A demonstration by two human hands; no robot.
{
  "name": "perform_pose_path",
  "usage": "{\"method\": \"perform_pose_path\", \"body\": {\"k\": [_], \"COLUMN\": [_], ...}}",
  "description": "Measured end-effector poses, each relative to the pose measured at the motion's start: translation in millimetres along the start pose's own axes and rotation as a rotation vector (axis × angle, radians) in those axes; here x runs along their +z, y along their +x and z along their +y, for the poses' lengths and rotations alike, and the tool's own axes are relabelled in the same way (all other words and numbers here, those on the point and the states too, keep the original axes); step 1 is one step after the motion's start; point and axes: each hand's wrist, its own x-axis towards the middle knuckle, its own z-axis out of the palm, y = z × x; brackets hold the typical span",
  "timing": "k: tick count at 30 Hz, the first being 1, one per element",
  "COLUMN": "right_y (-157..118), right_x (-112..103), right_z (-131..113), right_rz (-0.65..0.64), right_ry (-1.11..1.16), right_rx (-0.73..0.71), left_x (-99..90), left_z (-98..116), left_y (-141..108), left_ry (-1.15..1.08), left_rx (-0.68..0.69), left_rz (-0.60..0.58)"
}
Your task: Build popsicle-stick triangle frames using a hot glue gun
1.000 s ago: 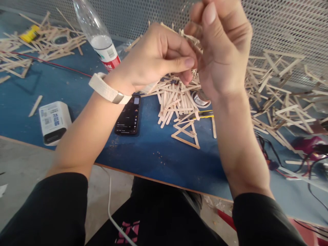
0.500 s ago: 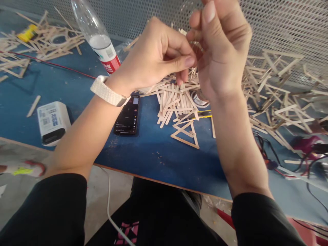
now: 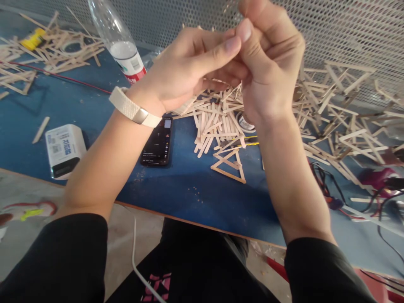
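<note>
My left hand (image 3: 198, 63) and my right hand (image 3: 269, 59) meet above the pile of wooden sticks (image 3: 217, 118). The left thumb lies against the right thumb's tip, and the left fingers bend in behind. My right fingers are curled closed. Whatever sits between the fingertips is hidden or too small to make out. Below the hands, a triangular frame of glued sticks (image 3: 229, 172) rests on the blue table (image 3: 176, 193). Just above that frame lies a yellow cutter knife (image 3: 251, 141), partly covered by sticks. A small jar (image 3: 245, 123) shows beside my right wrist.
A plastic bottle (image 3: 123, 50) stands behind my left forearm, and a phone (image 3: 158, 143) lies beneath it. At left are a white box (image 3: 65, 149) and a stick heap (image 3: 63, 54). On the right are stick frames (image 3: 344, 113) and black cables (image 3: 328, 185) near a metal mesh (image 3: 353, 29).
My left thumb and fingers have moved up and right to press against my right thumb. The left wrist has turned, showing more of its band's clasp. My right hand has shifted slightly left.
</note>
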Motion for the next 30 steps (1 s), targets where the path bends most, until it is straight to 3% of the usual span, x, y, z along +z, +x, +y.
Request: {"method": "perform_pose_path", "body": {"k": [3, 10, 24, 30], "right_y": [-1, -4, -1, 3], "right_x": [3, 8, 0, -3], "right_z": [-5, -20, -37, -32], "right_rz": [-0.010, -0.066, -0.003, 0.010], "right_ry": [0.035, 0.220, 0.154, 0.181], "right_rx": [0.006, 0.065, 0.278, 0.239], "left_x": [0.3, -8.3, -7.3, -12.6], "left_z": [-6, -17, -8, -18], "left_y": [0, 3, 2, 5], "left_ry": [-0.086, 0.036, 0.304, 0.319], "left_rx": [0.000, 0.116, 0.095, 0.244], "left_rz": [0.042, 0.038, 0.065, 0.083]}}
